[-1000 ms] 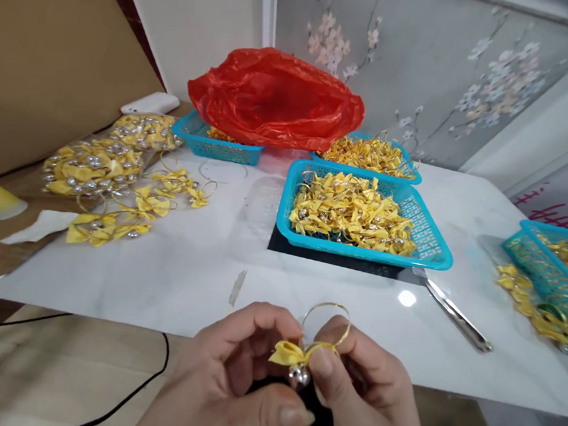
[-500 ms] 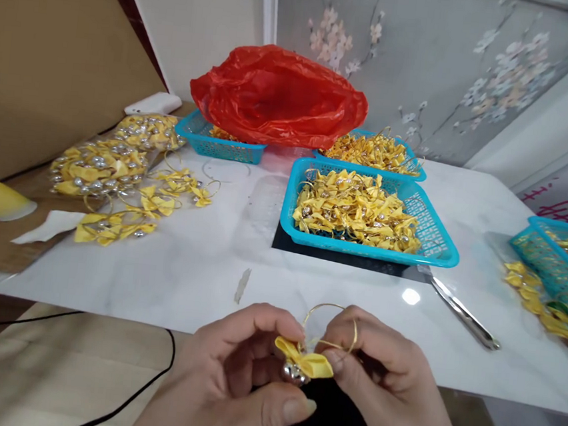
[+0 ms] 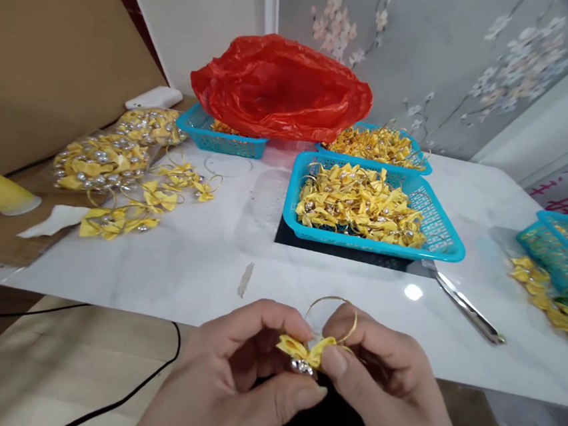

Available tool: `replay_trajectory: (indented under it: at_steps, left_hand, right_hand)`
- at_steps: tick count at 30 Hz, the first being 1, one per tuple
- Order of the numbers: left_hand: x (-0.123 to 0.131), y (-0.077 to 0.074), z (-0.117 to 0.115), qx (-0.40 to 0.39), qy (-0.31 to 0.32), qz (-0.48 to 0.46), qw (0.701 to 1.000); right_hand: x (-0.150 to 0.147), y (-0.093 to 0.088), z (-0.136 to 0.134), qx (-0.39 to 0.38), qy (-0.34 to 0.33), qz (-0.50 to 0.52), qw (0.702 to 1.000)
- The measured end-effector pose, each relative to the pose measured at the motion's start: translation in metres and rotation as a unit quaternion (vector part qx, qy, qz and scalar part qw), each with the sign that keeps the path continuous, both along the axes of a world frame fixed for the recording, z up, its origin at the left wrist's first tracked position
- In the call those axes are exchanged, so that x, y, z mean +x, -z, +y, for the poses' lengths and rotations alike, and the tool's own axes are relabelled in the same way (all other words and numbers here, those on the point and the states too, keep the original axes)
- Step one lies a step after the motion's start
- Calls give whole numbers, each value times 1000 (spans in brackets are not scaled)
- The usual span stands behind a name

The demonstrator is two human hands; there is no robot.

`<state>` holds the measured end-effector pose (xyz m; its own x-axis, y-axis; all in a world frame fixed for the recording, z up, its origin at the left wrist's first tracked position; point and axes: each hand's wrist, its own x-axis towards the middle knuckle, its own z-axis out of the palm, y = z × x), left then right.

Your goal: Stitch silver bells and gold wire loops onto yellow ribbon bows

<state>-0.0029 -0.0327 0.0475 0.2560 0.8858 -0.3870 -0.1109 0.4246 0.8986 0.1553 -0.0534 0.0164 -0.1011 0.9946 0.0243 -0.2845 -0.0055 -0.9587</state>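
currently, the right hand (image 3: 384,367) pinches a yellow bow (image 3: 306,353) between thumb and finger at its right side, while the left hand (image 3: 229,368), curled narrow, holds its left side, thumb just under the silver bells (image 3: 302,367). a thin gold loop (image 3: 331,298) rises above the bow, between the hands. it is all by the near edge of the desk (image 3: 198,272); beyond stands a blue basket (image 3: 371,246) heaped with similar bows (image 3: 365,204), a silver tool (image 3: 473,309) lying near its right corner.
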Motion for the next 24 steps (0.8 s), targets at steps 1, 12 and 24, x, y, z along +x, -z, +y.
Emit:
replay_trajectory:
  at_steps: [1,12,24]
  left_hand:
    - [0,1,0,-15,1,-23,1000]
    - [-2,3,0,-56,12,-139,989]
    - [-10,8,0,-25,-5,-101,995]
  right_hand:
    - [-3,1,0,-23,-16,43,999]
    - [-15,9,-3,-60,-29,183,981]
    - [-9,15,-7,26,24,79,996]
